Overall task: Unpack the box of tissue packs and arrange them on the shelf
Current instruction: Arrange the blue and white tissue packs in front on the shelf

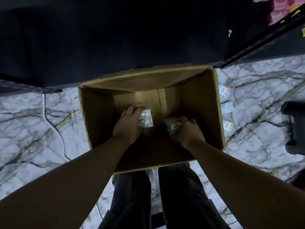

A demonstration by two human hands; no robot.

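**Both hands deep in box, one pack each – slip and snag risks**

Person stands over the open cardboard box [204, 113] on the marble-pattern floor [33, 129], both arms reaching down inside. Left hand [127, 125] curls around a shiny wrapped tissue pack [146, 120] near the middle of the box bottom, fingers wrapped on its left side. Right hand [189, 132] grips a second tissue pack [173, 128] closer to the box's near right wall, thumb and fingers closed on it. Rest of the box bottom looks bare, though the near part is in deep shadow, so other packs there cannot be ruled out.

Likely risks:
- wrap looks glossy, so a one-hand grip could slip on the lift and drop a pack back in
- box walls are tall; a wrist or pack could catch the near rim or the folded far flap [140, 80] coming out and tip or drag the box
- light is poor, so judging the grip is hard
- loose packs [227, 109] lie on the floor just beside the box's right wall, and a white cable [49, 123] runs on the left – trip or crush hazard when stepping toward the dark shelf [264, 45] behind the box
- shelf interior is too dark to see free space, so placing could knock stock
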